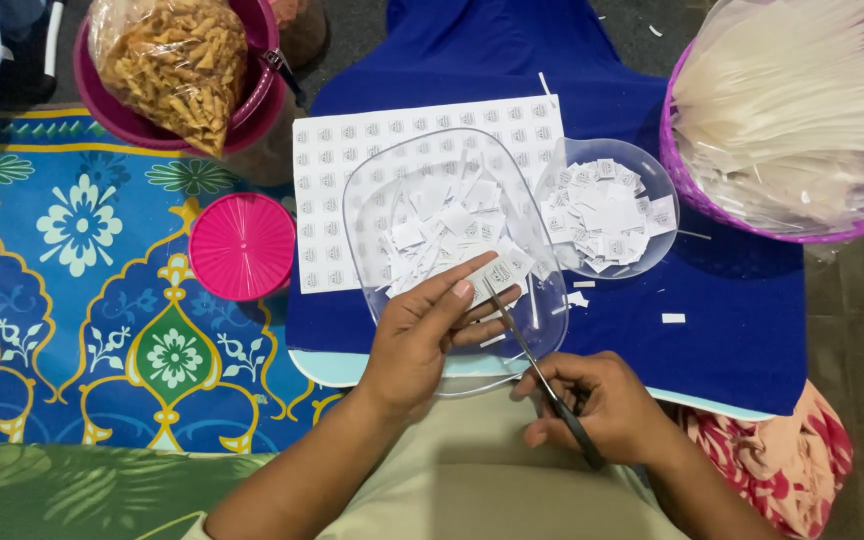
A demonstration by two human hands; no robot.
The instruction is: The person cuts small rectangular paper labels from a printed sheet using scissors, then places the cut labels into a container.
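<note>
Head view: my left hand (422,345) pinches a small paper strip (500,273) over the clear square tray (372,200), its long axis running toward two o'clock. My right hand (602,405), at five o'clock from it, is closed on the scissors (537,365); the blades, slightly parted, reach the strip's lower edge.
</note>
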